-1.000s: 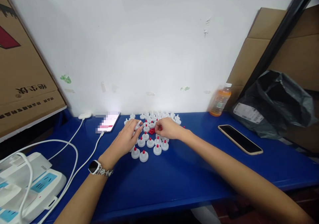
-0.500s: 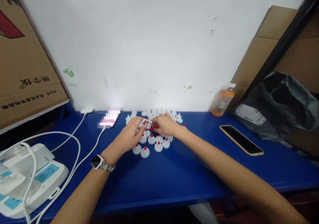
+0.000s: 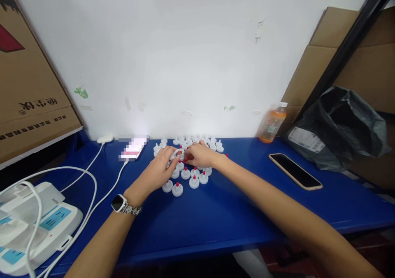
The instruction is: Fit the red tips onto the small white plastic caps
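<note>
i note left hand [image 3: 159, 164] closed round a white cap [image 3: 174, 154], right hand [image 3: 199, 154] curled over red tips [image 3: 185, 161], grip unclear; a low knuckle could topple crowded standing caps [image 3: 177, 190].

The blue desk [image 3: 228, 216] carries a central cluster of white caps [image 3: 185, 174], several with red tips [image 3: 177, 184]. Left side: power strip [image 3: 66, 228], white charger [image 3: 105, 139], lit phone [image 3: 140, 146]. Right side: orange bottle [image 3: 273, 125], dark-screened phone [image 3: 295, 171] lying flat, black plastic bag [image 3: 336, 134].
</note>
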Demonstrator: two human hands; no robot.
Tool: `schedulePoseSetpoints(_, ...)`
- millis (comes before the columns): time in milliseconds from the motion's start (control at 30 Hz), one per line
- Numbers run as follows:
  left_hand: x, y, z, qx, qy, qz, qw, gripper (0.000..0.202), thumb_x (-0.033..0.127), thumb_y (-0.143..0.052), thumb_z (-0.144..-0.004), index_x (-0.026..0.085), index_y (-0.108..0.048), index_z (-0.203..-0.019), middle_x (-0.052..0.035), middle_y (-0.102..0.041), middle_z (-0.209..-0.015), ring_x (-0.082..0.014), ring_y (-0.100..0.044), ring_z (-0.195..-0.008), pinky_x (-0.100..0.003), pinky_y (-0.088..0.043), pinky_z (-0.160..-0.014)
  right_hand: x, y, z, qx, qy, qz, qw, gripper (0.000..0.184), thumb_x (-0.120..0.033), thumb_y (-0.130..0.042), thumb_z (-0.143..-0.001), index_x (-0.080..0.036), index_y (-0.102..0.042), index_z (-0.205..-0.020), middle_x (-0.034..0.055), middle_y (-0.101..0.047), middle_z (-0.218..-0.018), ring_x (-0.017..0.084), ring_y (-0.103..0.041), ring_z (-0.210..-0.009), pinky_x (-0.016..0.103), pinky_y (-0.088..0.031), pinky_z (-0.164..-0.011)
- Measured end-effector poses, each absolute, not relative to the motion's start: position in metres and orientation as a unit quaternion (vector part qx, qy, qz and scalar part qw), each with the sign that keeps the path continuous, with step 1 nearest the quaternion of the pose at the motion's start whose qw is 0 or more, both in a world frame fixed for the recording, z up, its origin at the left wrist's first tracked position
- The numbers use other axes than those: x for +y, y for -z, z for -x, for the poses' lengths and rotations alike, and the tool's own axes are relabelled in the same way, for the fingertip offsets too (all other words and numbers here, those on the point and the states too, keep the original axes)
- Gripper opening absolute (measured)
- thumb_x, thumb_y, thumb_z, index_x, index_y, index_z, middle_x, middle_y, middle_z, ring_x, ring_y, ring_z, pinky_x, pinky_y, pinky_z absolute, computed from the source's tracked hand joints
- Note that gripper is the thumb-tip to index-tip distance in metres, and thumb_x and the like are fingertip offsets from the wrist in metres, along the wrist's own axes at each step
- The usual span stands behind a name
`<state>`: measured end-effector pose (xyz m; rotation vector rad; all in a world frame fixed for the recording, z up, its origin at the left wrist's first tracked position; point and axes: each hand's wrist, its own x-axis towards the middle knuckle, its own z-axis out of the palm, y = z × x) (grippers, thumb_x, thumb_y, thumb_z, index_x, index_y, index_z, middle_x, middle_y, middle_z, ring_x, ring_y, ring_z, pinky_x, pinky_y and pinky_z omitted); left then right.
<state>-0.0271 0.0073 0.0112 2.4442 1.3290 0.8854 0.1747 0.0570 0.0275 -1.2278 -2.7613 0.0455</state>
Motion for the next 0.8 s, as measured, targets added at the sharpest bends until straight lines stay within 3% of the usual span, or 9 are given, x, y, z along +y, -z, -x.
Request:
schedulePoseSetpoints(200, 0.007, -0.012, 0.027, 0.450, -0.306, -0.832, 0.111, 0.028, 0.043, -0.036, -0.101, 0.022, -0.053, -0.107, -0.0069, -0.060, -0.103, -0.0241, -0.058, -0.097, -0.040, -0.047, -0.086, 0.060, -0.026, -0.174, -0.919, -0.014, 0.385, 0.080, 0.013, -0.024, -0.063, -0.087, -0.016, -0.065, -0.076, 0.0068, -0.070, -0.081, 0.024, -0.060, -0.095, 0.039, -0.031, -0.090)
schedulePoseSetpoints(333, 0.005, -0.012, 0.025, 0.458, -0.306, -0.826, 0.120, 0.033, 0.046, -0.036, -0.101, 0.022, -0.051, -0.117, -0.0086, -0.061, -0.111, -0.0252, -0.060, -0.101, -0.041, -0.048, -0.086, 0.048, -0.029, -0.184, -0.864, -0.145, 0.391, 0.284, 0.009, -0.022, -0.061, -0.086, -0.016, -0.065, -0.082, 0.0053, -0.071, -0.085, 0.019, -0.063, -0.086, 0.034, -0.041, -0.083)
schedulePoseSetpoints(433, 0.000, -0.012, 0.020, 0.462, -0.303, -0.822, 0.139, 0.044, 0.047, -0.036, -0.101, 0.022, -0.042, -0.136, -0.0107, -0.060, -0.121, -0.0241, -0.063, -0.096, -0.041, -0.050, -0.086, 0.035, -0.027, -0.189, -0.744, -0.329, 0.372, 0.448, 0.018, -0.035, -0.065, -0.085, -0.016, -0.064, -0.086, 0.0043, -0.071, -0.080, 0.016, -0.065, -0.075, 0.029, -0.048, -0.071)
schedulePoseSetpoints(500, -0.003, -0.011, 0.016, 0.450, -0.308, -0.826, 0.141, 0.048, 0.047, -0.037, -0.101, 0.023, -0.037, -0.143, -0.0123, -0.057, -0.129, -0.0242, -0.064, -0.097, -0.042, -0.051, -0.088, 0.027, -0.023, -0.188, -0.662, -0.418, 0.349, 0.514, 0.029, -0.044, -0.072, -0.079, -0.017, -0.065, -0.084, 0.0034, -0.071, -0.075, 0.016, -0.065, -0.070, 0.029, -0.050, -0.068)
schedulePoseSetpoints(633, -0.008, -0.009, 0.008, 0.413, -0.310, -0.848, 0.119, 0.050, 0.044, -0.039, -0.101, 0.021, -0.036, -0.145, -0.0147, -0.056, -0.134, -0.0279, -0.059, -0.117, -0.045, -0.050, -0.096, 0.016, -0.015, -0.180, -0.594, -0.483, 0.328, 0.553, 0.035, -0.049, -0.080, -0.070, -0.017, -0.067, -0.077, 0.0005, -0.067, -0.067, 0.013, -0.060, -0.062, 0.027, -0.049, -0.063)
schedulePoseSetpoints(800, -0.011, -0.010, 0.004, 0.388, -0.299, -0.863, 0.123, 0.048, 0.040, -0.037, -0.102, 0.021, -0.034, -0.146, -0.0159, -0.052, -0.142, -0.0284, -0.055, -0.125, -0.048, -0.047, -0.103, 0.009, -0.014, -0.174, -0.614, -0.489, 0.312, 0.535, 0.034, -0.049, -0.078, -0.072, -0.017, -0.066, -0.074, -0.0005, -0.066, -0.067, 0.012, -0.059, -0.062, 0.025, -0.047, -0.061)
